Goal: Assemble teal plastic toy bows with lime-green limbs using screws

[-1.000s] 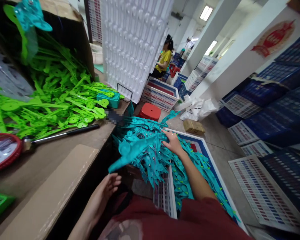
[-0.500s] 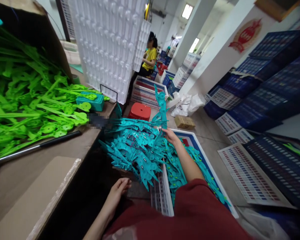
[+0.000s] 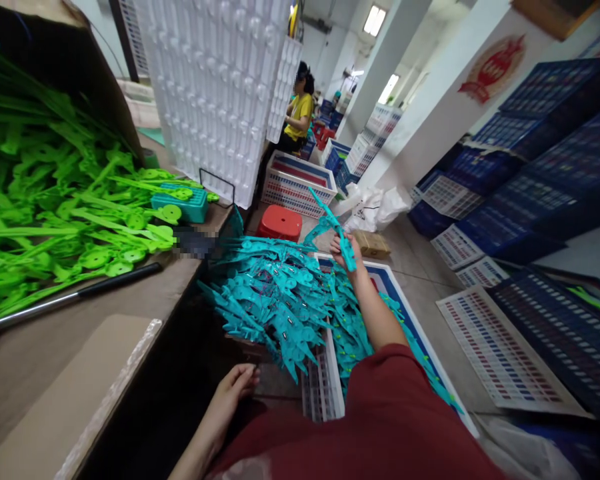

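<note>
My right hand [image 3: 344, 253] is raised above a heap of teal plastic parts [image 3: 275, 297] and grips one teal part [image 3: 336, 227], which sticks up and to the left. The heap overflows a white and blue crate [image 3: 330, 390] on the floor to the right of the table. My left hand [image 3: 234, 390] rests low near my lap beside the crate's near corner, fingers loosely apart, holding nothing. A pile of bright green plastic parts [image 3: 65, 207] lies on the brown table [image 3: 45, 360] at the left.
A black and silver rod [image 3: 75, 293] lies on the table by a small teal box [image 3: 180, 203]. A stack of white trays [image 3: 215, 87] stands behind. A red stool [image 3: 279, 223], crates and blue baskets [image 3: 540, 180] crowd the floor. A person in yellow [image 3: 300, 113] sits far back.
My right hand has lifted off the teal heap with one teal part, which has tipped from upright to slanting. My left hand has dropped slightly toward my lap.
</note>
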`<act>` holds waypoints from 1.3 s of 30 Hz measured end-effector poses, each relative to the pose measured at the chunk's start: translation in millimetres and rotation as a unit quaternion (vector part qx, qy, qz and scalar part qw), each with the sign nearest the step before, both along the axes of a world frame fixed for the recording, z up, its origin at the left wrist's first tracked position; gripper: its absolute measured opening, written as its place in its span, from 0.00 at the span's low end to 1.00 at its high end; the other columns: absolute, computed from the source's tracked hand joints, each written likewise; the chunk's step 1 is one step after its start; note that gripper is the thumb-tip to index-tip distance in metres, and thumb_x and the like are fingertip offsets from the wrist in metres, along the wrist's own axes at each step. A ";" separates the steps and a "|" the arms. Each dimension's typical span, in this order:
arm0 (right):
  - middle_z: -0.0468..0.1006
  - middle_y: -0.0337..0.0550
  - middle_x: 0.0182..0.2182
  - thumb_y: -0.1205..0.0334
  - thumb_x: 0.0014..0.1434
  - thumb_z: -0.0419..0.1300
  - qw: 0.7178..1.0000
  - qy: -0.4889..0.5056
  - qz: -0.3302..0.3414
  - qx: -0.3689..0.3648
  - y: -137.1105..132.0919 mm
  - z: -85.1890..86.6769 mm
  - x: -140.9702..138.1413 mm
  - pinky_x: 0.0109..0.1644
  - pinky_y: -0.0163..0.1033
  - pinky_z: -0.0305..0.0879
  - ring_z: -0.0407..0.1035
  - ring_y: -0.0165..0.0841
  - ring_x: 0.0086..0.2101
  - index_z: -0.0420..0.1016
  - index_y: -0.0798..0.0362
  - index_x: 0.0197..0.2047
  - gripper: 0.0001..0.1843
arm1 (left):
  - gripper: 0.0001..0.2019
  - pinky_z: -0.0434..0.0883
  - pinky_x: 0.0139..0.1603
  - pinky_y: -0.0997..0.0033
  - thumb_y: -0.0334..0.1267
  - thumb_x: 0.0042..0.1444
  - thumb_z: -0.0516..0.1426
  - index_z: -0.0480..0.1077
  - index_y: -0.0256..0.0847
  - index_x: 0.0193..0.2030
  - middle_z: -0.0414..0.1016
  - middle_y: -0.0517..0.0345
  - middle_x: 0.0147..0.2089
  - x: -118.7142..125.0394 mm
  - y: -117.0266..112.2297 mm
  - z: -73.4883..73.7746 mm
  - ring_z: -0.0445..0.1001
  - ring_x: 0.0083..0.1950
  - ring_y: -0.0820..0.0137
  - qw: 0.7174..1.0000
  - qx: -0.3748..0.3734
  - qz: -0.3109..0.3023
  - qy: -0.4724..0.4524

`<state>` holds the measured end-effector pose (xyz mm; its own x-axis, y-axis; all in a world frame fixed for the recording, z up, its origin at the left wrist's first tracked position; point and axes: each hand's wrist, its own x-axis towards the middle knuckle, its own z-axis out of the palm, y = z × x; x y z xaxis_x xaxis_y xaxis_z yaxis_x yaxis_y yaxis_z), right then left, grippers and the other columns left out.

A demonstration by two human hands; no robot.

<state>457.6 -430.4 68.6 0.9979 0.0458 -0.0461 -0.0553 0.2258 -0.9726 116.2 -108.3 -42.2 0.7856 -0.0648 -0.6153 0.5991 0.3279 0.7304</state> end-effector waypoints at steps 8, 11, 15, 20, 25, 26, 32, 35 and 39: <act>0.58 0.31 0.18 0.37 0.65 0.48 0.997 -0.020 -0.023 -0.065 -41.5 -3.8 -65.1 0.28 0.36 0.59 0.53 0.27 0.19 0.69 0.52 0.32 0.27 | 0.36 0.72 0.46 0.69 0.66 0.36 0.69 0.77 0.38 0.43 0.81 0.44 0.48 -7.4 6.9 0.1 0.79 0.49 0.60 1.000 -0.011 0.023 -0.008; 0.56 0.30 0.16 0.34 0.60 0.52 0.994 -0.021 -0.032 -0.100 -64.7 -19.6 -118.7 0.28 0.37 0.57 0.50 0.27 0.19 0.65 0.50 0.27 0.27 | 0.36 0.71 0.46 0.69 0.67 0.38 0.68 0.77 0.38 0.44 0.81 0.45 0.48 -9.9 3.6 0.8 0.79 0.48 0.61 1.000 -0.007 0.025 -0.012; 0.52 0.33 0.14 0.33 0.50 0.57 0.988 -0.036 -0.064 -0.137 -85.5 -32.1 -189.4 0.27 0.41 0.55 0.49 0.32 0.19 0.59 0.47 0.21 0.25 | 0.34 0.71 0.47 0.68 0.66 0.40 0.68 0.77 0.38 0.45 0.82 0.45 0.48 -12.9 -0.8 3.4 0.80 0.49 0.61 1.000 -0.012 0.002 -0.005; 0.38 0.31 0.15 0.23 0.47 0.45 0.976 -0.102 -0.127 -0.143 -94.5 -6.0 -222.7 0.26 0.41 0.49 0.40 0.34 0.20 0.54 0.45 0.21 0.31 | 0.35 0.72 0.45 0.67 0.66 0.36 0.69 0.77 0.38 0.42 0.82 0.44 0.48 -15.9 -12.3 0.5 0.79 0.49 0.58 0.999 -0.016 -0.035 0.008; 0.50 0.35 0.15 0.31 0.50 0.53 0.977 -0.109 -0.052 -0.176 -73.0 53.2 -196.0 0.29 0.41 0.56 0.52 0.35 0.22 0.61 0.45 0.23 0.25 | 0.34 0.72 0.50 0.63 0.67 0.38 0.68 0.78 0.40 0.43 0.81 0.46 0.50 -11.7 -7.7 24.8 0.78 0.52 0.55 0.998 0.004 -0.059 -0.012; 0.56 0.37 0.16 0.36 0.50 0.57 0.977 -0.101 -0.021 -0.189 -60.6 66.1 -188.2 0.30 0.42 0.57 0.56 0.35 0.23 0.63 0.47 0.24 0.22 | 0.33 0.72 0.51 0.62 0.67 0.40 0.67 0.78 0.41 0.44 0.81 0.46 0.51 -12.9 -1.8 37.5 0.78 0.53 0.54 0.998 0.023 -0.052 -0.028; 0.74 0.38 0.27 0.57 0.46 0.69 0.895 -0.137 0.288 -0.312 81.0 124.4 -157.9 0.43 0.40 0.65 0.68 0.36 0.33 0.74 0.53 0.27 0.11 | 0.17 0.69 0.63 0.56 0.52 0.50 0.68 0.79 0.52 0.45 0.81 0.54 0.49 -79.0 48.0 131.7 0.76 0.52 0.53 0.842 0.387 0.196 -0.321; 0.72 0.34 0.27 0.56 0.55 0.62 0.777 -0.244 0.438 -0.381 169.7 130.2 -163.8 0.40 0.35 0.61 0.65 0.32 0.32 0.73 0.52 0.28 0.09 | 0.19 0.66 0.66 0.57 0.41 0.44 0.73 0.80 0.55 0.45 0.81 0.57 0.50 -117.0 57.2 167.5 0.76 0.52 0.54 0.701 0.552 0.260 -0.370; 0.71 0.34 0.25 0.59 0.59 0.57 0.691 -0.319 0.540 -0.359 269.7 124.4 -187.3 0.34 0.33 0.58 0.63 0.30 0.29 0.74 0.53 0.32 0.08 | 0.26 0.55 0.72 0.53 0.42 0.49 0.70 0.76 0.47 0.56 0.71 0.52 0.66 -114.1 82.3 206.8 0.66 0.68 0.49 0.612 0.655 0.313 -0.314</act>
<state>270.3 -160.6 193.0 0.2268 0.9739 -0.0101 0.6776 -0.1652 -0.7166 2.1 -26.0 164.7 0.5130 0.5960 0.6178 0.1226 -0.7632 0.6345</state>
